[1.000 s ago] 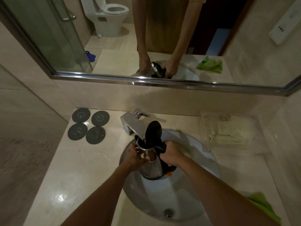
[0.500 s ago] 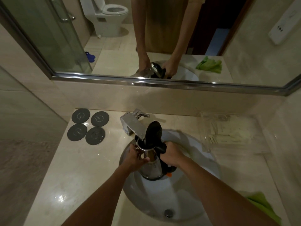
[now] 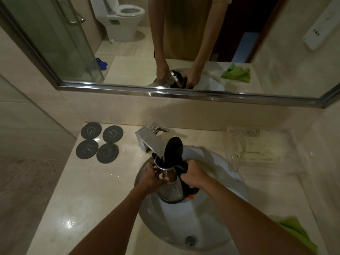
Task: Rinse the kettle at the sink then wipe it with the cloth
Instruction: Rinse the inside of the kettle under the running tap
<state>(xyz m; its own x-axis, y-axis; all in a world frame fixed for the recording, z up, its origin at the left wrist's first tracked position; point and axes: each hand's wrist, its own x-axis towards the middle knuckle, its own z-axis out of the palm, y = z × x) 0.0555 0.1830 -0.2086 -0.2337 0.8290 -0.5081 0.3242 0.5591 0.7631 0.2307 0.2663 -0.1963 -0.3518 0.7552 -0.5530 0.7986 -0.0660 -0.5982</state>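
A steel kettle point(image 3: 170, 190) with a black handle and an open black lid point(image 3: 173, 149) is held upright over the white sink point(image 3: 230, 183), its mouth right under the chrome tap spout point(image 3: 150, 141). My left hand point(image 3: 151, 178) grips the kettle's steel body near the rim. My right hand point(image 3: 193, 174) is closed around the black handle. A green cloth point(image 3: 298, 230) lies on the counter at the lower right, partly hidden by my right arm. I cannot tell whether water is running.
Several dark round coasters point(image 3: 100, 142) lie on the counter to the left of the tap. A clear plastic tray point(image 3: 255, 146) sits at the back right. The mirror point(image 3: 184, 43) above reflects a person, the kettle and the cloth. The sink drain point(image 3: 191, 240) is near the front.
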